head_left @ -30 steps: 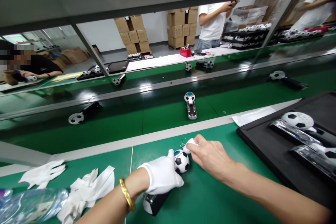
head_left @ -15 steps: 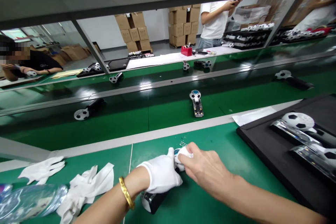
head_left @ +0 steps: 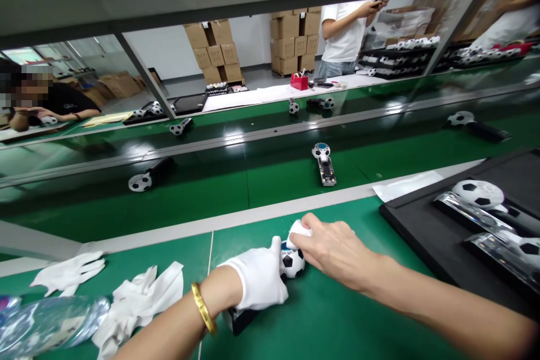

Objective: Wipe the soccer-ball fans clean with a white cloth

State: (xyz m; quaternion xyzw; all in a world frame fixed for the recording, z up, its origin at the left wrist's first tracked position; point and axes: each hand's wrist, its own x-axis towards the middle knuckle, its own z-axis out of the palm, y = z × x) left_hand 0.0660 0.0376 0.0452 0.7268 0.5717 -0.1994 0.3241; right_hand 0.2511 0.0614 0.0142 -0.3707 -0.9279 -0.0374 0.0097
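Observation:
My left hand [head_left: 259, 278], in a white glove, is wrapped round a soccer-ball-headed device [head_left: 293, 263] on the green bench. The device's black-and-white ball head and a bit of blue on top show past my thumb. Its dark handle end sticks out below my wrist, and the glove hides the middle. My bare right hand [head_left: 331, 242] pinches a small wad of white cloth [head_left: 298, 232] just above and beside the ball head. Whether the cloth touches the head I cannot tell.
At the right, a black foam tray [head_left: 417, 236] holds several ball-headed devices. A white glove [head_left: 70, 271], crumpled cloths [head_left: 137, 304] and a plastic bottle [head_left: 50, 323] lie left. Beyond the bench edge, a green conveyor [head_left: 219, 185] carries more devices. Co-workers are across from me.
My right hand has lifted the cloth slightly up off the ball head, which shows more now. On the near conveyor lane the devices have shifted right; on the far lane, left.

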